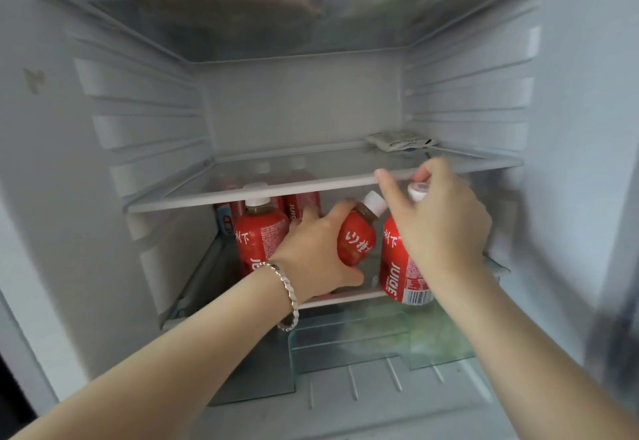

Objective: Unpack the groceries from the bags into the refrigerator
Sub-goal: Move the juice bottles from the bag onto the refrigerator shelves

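An open fridge [304, 104] is seen from the front, and both hands are reached into the space under its middle shelf [276, 194]. In the centre of the frame, a red juice bottle [356, 239] with a white cap is gripped round its body by the left hand [318, 253]; it is tilted with the cap toward the upper right and held above the lower shelf [345, 296]. Just right of it, a 2nd bottle [397, 266] is held upright at that shelf's front edge, its cap and neck clasped from above by the right hand [446, 221], whose index finger is stretched toward the rim of the middle shelf. Whether this bottle rests on the shelf cannot be told. A 3rd bottle [259, 232] is stood upright at centre left, partly covered by the left hand, and more red containers [304, 202] are packed behind it, too hidden to be counted. A bracelet [288, 284] is worn on the left wrist. A flat white packet [401, 140] is laid at the back right of the middle shelf. Below the hands, a greenish clear cover [345, 342] is seen, with something green blurred beneath it at lower right.
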{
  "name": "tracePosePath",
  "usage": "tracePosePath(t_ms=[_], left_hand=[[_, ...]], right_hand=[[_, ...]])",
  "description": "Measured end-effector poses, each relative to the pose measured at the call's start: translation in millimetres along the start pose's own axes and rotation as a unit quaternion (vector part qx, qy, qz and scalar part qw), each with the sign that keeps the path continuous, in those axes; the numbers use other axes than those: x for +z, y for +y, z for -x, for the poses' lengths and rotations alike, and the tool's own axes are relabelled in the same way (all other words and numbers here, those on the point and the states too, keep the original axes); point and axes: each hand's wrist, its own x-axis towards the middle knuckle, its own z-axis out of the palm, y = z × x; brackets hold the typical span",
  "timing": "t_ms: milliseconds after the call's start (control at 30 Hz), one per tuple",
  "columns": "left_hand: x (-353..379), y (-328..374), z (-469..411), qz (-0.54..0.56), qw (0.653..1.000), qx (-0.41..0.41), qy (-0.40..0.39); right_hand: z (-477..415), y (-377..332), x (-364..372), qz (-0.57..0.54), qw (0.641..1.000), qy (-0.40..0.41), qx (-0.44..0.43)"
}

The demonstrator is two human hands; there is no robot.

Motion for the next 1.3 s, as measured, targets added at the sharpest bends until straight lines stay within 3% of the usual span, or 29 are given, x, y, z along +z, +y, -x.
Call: tracePosePath(t_ms=[100,200,400,500,600,733,800,900,967,1067,1133,1200,1300], left_hand=[[6,-1,-2,0.023,1.000,-0.014,0.011],[13,-3,-5,0.122,0.991,-0.030,0.052],[21,-12,-19,0.277,0.956,-0.067,0.070],[24,-12,-21,0.284,0.953,-0.068,0.076],[30,-8,-18,0.289,0.949,-0.060,0.114],[46,-5,-19,0.352,0.920,-0.051,0.163],[58,-2,-24,0.403,0.894,-0.063,0.186],[64,0,-36,0.465,0.867,-0.080,0.162],[62,-7,-45,0.401,0.902,-0.096,0.128],[54,-13,-42,0.188,0.970,-0.146,0.042],[48,-16,-27,0.015,0.993,-0.115,0.022],[37,-23,-9,-0.128,0.990,-0.011,0.058],[20,-44,11,-0.258,0.944,0.151,0.137]], right_hand=[[18,7,4,-0.004,1.000,-0.011,-0.004],[28,8,-3,-0.085,0.990,-0.060,0.094],[-7,11,6,-0.043,0.965,-0.207,0.154],[-12,17,28,-0.061,0.971,-0.154,0.173],[-1,20,47,-0.103,0.983,-0.076,0.129],[14,19,48,-0.194,0.948,-0.175,0.181],[23,19,47,-0.182,0.943,-0.209,0.182],[29,10,48,-0.114,0.945,-0.246,0.182],[27,7,52,-0.064,0.934,-0.282,0.209],[16,7,64,0.001,0.925,-0.307,0.225],[9,8,77,0.033,0.920,-0.323,0.222],[2,8,92,0.057,0.914,-0.338,0.219],[-5,5,116,0.065,0.914,-0.340,0.211]])
